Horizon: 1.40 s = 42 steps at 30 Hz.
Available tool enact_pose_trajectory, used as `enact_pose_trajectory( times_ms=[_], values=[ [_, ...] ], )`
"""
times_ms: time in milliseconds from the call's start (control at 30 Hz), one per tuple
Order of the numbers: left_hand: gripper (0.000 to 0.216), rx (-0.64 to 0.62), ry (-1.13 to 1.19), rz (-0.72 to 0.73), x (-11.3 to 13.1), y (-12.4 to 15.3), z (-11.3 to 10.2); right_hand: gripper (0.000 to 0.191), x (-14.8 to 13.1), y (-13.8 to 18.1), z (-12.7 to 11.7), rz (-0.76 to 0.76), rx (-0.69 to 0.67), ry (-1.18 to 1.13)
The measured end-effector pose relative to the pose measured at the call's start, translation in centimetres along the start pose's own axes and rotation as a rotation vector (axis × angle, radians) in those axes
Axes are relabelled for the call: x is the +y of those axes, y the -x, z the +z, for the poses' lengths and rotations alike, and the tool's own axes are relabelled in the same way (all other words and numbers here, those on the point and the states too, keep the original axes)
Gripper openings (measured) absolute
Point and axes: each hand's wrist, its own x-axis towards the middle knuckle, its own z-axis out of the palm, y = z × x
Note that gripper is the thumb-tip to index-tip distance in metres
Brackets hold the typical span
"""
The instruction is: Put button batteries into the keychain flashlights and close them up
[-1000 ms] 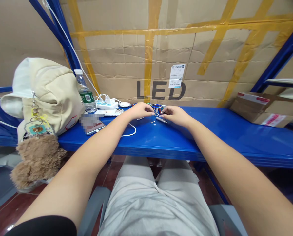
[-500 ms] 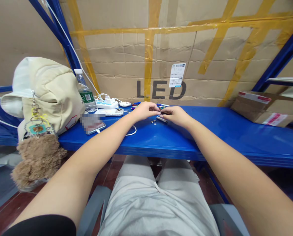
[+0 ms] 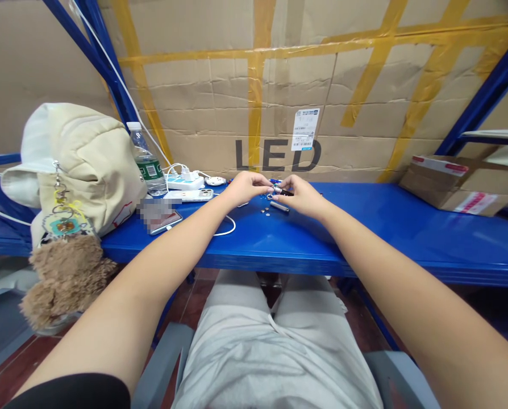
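Above the blue table (image 3: 305, 238) my two hands meet, fingertips close together. My right hand (image 3: 300, 196) is closed around a small dark cylinder with a silvery end (image 3: 286, 192); its exact kind is too small to tell. From the other side, my left hand (image 3: 249, 187) pinches with thumb and forefinger by the silvery end. What lies between those fingertips I cannot make out. A short silvery tube (image 3: 279, 207) rests on the table just below my hands. Next to it lie a few tiny round metal discs (image 3: 267, 214). Several small coloured items behind my hands are partly hidden.
On the left stand a cream bag (image 3: 96, 153) with a brown plush charm (image 3: 66, 278), a water bottle (image 3: 149, 165), a power strip (image 3: 183, 182) and two phones, one white (image 3: 194, 195). A cardboard box (image 3: 462, 184) sits at the right. Taped cardboard (image 3: 365, 113) backs the table.
My hands have drawn slightly apart, and the dark cylinder in my right hand shows more clearly. The silvery tube below is less covered. The view has shifted a little.
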Motion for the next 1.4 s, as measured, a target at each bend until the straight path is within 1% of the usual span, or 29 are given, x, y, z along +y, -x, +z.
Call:
enact_pose_trajectory(
  times_ms=[67,133,200,233,300,367,433,500,633,833,900,1000,1100,1200,1267,1400],
  values=[
    [0.02,-0.02,-0.009,-0.002,0.0,0.0,-0.1,0.024,0.0,0.0,-0.1,0.008,-0.009,-0.003],
    [0.018,-0.026,-0.039,0.009,0.0,0.1,-0.2,0.021,0.0,0.1,-0.3,0.013,-0.086,-0.002],
    [0.016,-0.019,-0.065,0.03,-0.1,0.1,-0.3,0.025,0.0,0.1,-0.3,0.001,-0.158,0.002],
    [0.016,-0.016,-0.072,0.039,-0.1,0.1,-0.3,0.026,0.0,0.1,-0.2,-0.006,-0.171,0.003],
    [0.016,-0.018,-0.075,0.043,-0.1,0.1,-0.3,0.02,0.1,0.1,0.0,-0.008,-0.134,-0.003],
    [0.016,-0.026,-0.067,0.039,-0.1,0.1,-0.3,0.02,0.3,0.0,0.2,-0.001,-0.072,0.0],
    [0.016,-0.027,-0.059,0.038,-0.1,0.0,-0.3,0.019,0.4,-0.1,0.2,-0.015,-0.065,0.007],
    [0.016,-0.033,-0.057,0.042,0.0,0.0,-0.3,0.019,0.5,-0.1,0.1,-0.034,-0.134,-0.009],
    [0.015,-0.06,-0.091,0.046,0.0,0.0,-0.5,0.035,0.0,0.3,-0.2,-0.005,-0.302,-0.109],
    [0.013,-0.119,-0.122,0.108,-0.1,0.2,-0.9,0.043,-0.6,0.9,-0.7,0.027,-0.4,-0.154],
    [0.014,-0.127,-0.122,0.123,-0.1,0.2,-1.0,0.045,-0.6,0.9,-0.7,0.051,-0.427,-0.204],
    [0.014,-0.099,-0.092,0.089,-0.2,0.1,-1.0,0.039,-0.4,0.7,-0.4,0.085,-0.413,-0.281],
    [0.016,-0.081,-0.041,0.021,-0.1,0.0,-1.0,0.032,0.1,0.3,0.0,0.063,-0.342,-0.246],
    [0.017,-0.086,-0.018,0.001,0.2,0.0,-0.8,0.032,0.3,0.1,0.0,0.032,-0.292,-0.23],
    [0.015,-0.088,-0.037,0.017,0.4,0.1,-0.7,0.034,0.2,0.2,-0.2,0.039,-0.309,-0.269],
    [0.012,-0.089,-0.119,0.096,0.5,0.3,-0.6,0.038,0.0,0.5,-0.8,0.048,-0.404,-0.305]
  ],
)
